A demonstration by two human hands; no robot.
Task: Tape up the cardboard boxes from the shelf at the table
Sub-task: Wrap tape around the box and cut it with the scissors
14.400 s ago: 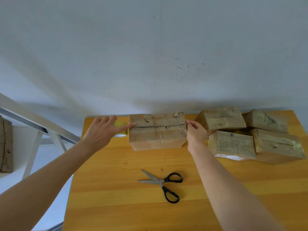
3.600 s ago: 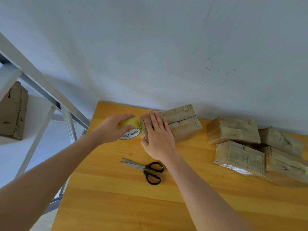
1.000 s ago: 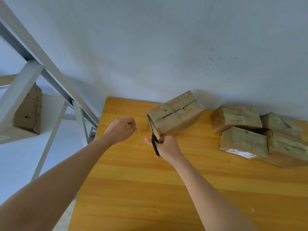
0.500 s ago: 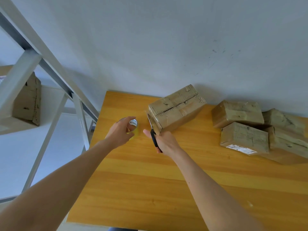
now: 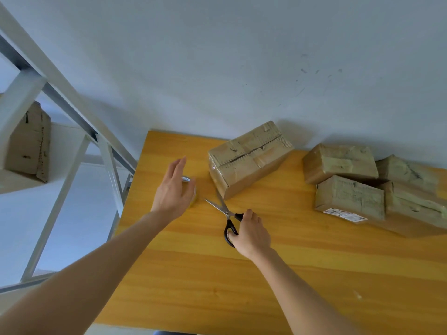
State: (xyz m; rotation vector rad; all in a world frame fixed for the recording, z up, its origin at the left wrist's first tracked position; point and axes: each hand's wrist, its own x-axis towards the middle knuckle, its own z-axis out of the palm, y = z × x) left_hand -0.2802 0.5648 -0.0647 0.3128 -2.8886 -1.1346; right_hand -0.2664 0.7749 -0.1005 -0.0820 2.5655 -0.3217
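A cardboard box (image 5: pixel 251 155) with a taped, split top seam lies at an angle on the yellow table (image 5: pixel 242 286), near the wall. My left hand (image 5: pixel 173 189) hovers with straight fingers over the yellow tape roll (image 5: pixel 191 189), which lies on the table left of the box and is mostly hidden behind the hand. My right hand (image 5: pixel 250 234) grips the black handles of the scissors (image 5: pixel 223 212). Their blades are slightly apart and point up-left toward the box's near corner.
Several taped boxes (image 5: pixel 350 180) are stacked at the table's right, by the wall. A white metal shelf (image 5: pixel 60 97) stands to the left, with another cardboard box (image 5: pixel 29 141) on it. The table's left edge runs just beside my left hand.
My left hand has let go of the tape roll and opened above it. My right hand has drawn the scissors back from the box toward me, down to the table.
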